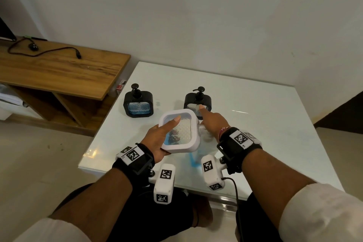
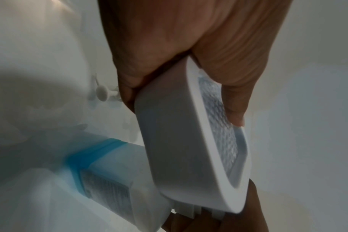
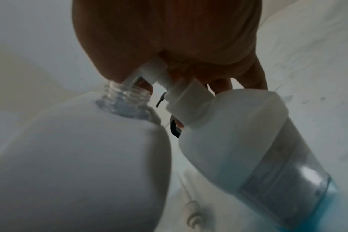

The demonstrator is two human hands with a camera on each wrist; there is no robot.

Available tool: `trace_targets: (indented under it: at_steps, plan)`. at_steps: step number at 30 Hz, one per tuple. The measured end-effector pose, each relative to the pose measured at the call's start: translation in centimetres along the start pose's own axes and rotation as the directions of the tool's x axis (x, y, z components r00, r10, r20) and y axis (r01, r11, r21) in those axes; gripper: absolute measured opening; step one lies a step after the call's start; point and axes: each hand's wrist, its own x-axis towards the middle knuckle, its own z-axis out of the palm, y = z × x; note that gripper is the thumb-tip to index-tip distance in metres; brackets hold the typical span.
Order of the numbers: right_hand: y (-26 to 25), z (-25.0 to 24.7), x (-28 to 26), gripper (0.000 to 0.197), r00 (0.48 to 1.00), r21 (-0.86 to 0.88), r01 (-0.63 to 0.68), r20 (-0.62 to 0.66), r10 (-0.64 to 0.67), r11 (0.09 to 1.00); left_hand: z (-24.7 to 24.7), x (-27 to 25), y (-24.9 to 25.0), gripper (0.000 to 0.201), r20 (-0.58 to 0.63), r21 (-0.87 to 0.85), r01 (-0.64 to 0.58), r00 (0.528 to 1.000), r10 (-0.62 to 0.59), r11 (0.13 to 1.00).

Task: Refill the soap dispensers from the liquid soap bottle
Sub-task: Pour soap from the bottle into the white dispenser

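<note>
Liquid soap bottle (image 3: 268, 149), nozzle gripped in right hand (image 1: 213, 122) fingers, meets the tilted white dispenser (image 1: 181, 131) clasped by left hand (image 1: 160, 137) above the table's near edge; misalignment would spill soap. Two black dispensers (image 1: 138, 104) stand beyond.

on the table (image 1: 265, 124), one dispenser (image 1: 138, 104) sits at eleven o'clock, another (image 1: 198, 101) at twelve, the held dispenser (image 1: 179, 130) before them.
</note>
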Motion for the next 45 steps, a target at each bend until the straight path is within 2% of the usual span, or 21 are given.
trace_targets:
  at_steps: [5, 9, 13, 18, 24, 31, 36, 40, 43, 45]
  plan:
    - [0.5, 0.4, 0.3, 0.069, 0.999, -0.044, -0.011, -0.036, 0.009, 0.999, 0.1, -0.1, -0.1, 0.059, -0.016, -0.001, 0.013, 1.0, -0.014, 1.0]
    - [0.0, -0.1, 0.2, 0.069, 1.0, -0.011, 0.012, 0.021, -0.012, 1.0, 0.0, -0.2, -0.1, 0.063, -0.013, -0.011, 0.016, 1.0, -0.016, 1.0]
    - [-0.1, -0.3, 0.1, 0.065, 0.999, -0.011, 0.015, 0.038, -0.015, 1.0, 0.0, 0.1, -0.1, 0.057, -0.005, -0.026, 0.008, 1.0, -0.008, 1.0]
    - [0.3, 0.3, 0.2, 0.07, 1.0, -0.038, -0.024, 0.013, 0.025, 0.999, 0.0, 0.2, -0.1, 0.056, 0.0, -0.017, 0.017, 1.0, -0.017, 1.0]
    - [-0.1, -0.2, 0.2, 0.057, 0.998, -0.005, 0.026, 0.06, -0.026, 1.0, -0.2, 0.0, -0.1, 0.056, 0.003, -0.023, 0.008, 1.0, -0.008, 1.0]
    - [0.1, 0.0, 0.2, 0.056, 1.0, -0.109, 0.004, 0.006, -0.004, 0.994, -0.2, 0.4, 0.0, 0.059, -0.005, -0.005, 0.009, 1.0, -0.009, 1.0]
    - [-0.2, -0.3, 0.2, 0.064, 1.0, -0.054, 0.019, 0.009, -0.019, 0.998, -0.2, 0.1, -0.1, 0.057, -0.009, -0.001, 0.002, 1.0, -0.002, 1.0]
    - [-0.5, -0.4, -0.1, 0.053, 0.999, -0.039, 0.037, 0.032, -0.036, 0.999, -0.2, 0.1, 0.0, 0.054, -0.01, -0.007, -0.006, 1.0, 0.006, 1.0]
    - [-0.2, -0.1, -0.3, 0.055, 0.999, -0.088, 0.017, 0.033, -0.014, 0.996, -0.2, 0.3, 0.1, 0.058, -0.007, -0.007, -0.002, 1.0, 0.002, 1.0]
    - [-0.1, -0.1, -0.4, 0.062, 1.0, -0.093, 0.006, 0.027, -0.003, 0.996, -0.2, 0.3, 0.0, 0.06, -0.007, -0.007, 0.001, 1.0, -0.001, 1.0]
